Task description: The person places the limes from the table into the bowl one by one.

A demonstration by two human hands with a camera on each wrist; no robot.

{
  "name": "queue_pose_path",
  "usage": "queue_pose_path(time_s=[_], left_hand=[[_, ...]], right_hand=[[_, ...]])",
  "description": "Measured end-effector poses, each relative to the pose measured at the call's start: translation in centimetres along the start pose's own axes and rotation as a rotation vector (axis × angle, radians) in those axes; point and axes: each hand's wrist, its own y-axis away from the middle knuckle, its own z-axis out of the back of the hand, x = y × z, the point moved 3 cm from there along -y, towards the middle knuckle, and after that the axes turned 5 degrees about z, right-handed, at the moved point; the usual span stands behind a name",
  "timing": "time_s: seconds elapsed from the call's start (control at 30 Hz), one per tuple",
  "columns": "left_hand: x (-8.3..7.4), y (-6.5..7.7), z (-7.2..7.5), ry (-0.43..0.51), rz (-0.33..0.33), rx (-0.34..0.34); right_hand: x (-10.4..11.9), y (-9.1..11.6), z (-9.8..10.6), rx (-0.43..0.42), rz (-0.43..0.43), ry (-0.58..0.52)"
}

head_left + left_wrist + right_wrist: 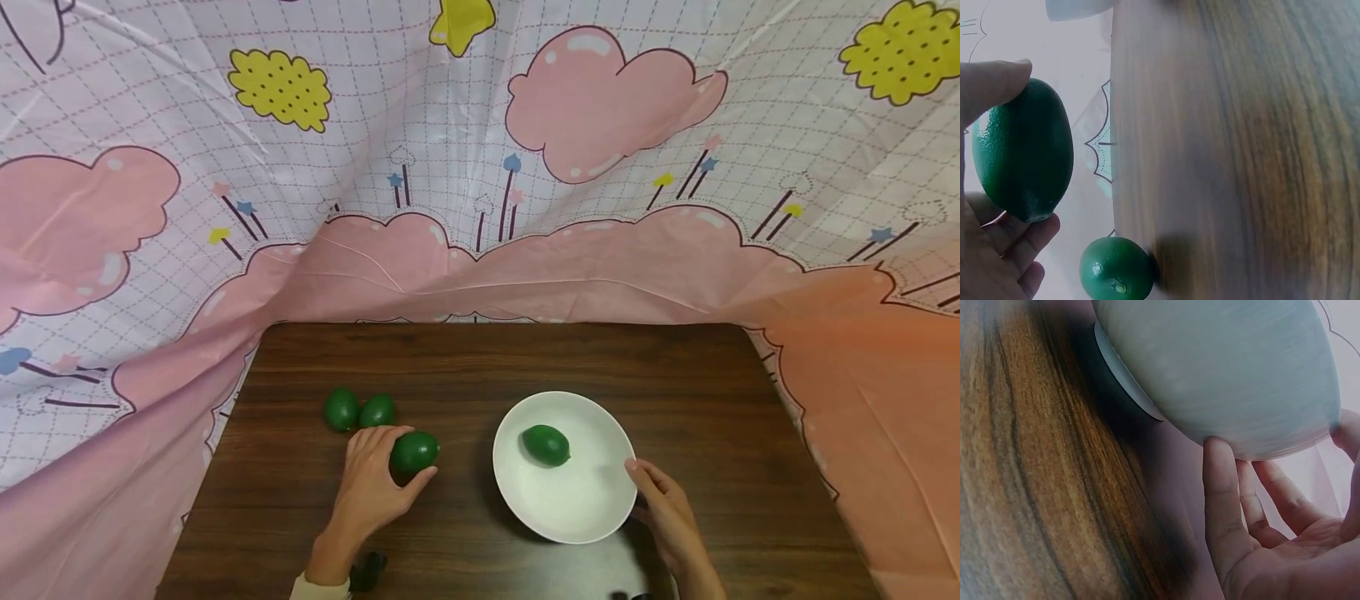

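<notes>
Held lime (415, 452): one, green, glossy, left of the table's middle; off the table (705, 392), by the left wrist view. Left hand (372, 485) pinches it, thumb on one side, fingers opposite. Handling, as judged: light, firm, a little slippery, apt to roll; best taken across its wide middle.

Left lime (342, 409) and right lime (377, 411): side by side toward the table's left edge, nearer its far corner than its near one. Same skin, same hold.

Inner lime (547, 446): inside the bowl, toward its far left wall.

Bowl (577, 500): white, smooth, stiff, right of the table's middle. Right hand (669, 508) grips its right side, thumb at the rim, fingers against the outer wall. Material uncertain; if ceramic, breakable. Best hold: rim and underside together. Whether its foot bears fully on the table cannot be told.
</notes>
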Motion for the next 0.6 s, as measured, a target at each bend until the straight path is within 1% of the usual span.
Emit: queue_pose_path(time_s=[0.27,0.6], left_hand=[[-0.9,-0.5,-0.5,0.008,-0.004,0.022],[-1.6,-0.7,-1.1,0.016,-0.038,0.009]], right_hand=[[0.1,0.0,0.1,0.009,0.034,-0.029],[0.2,-0.2,0.1,0.014,0.005,-0.013]])
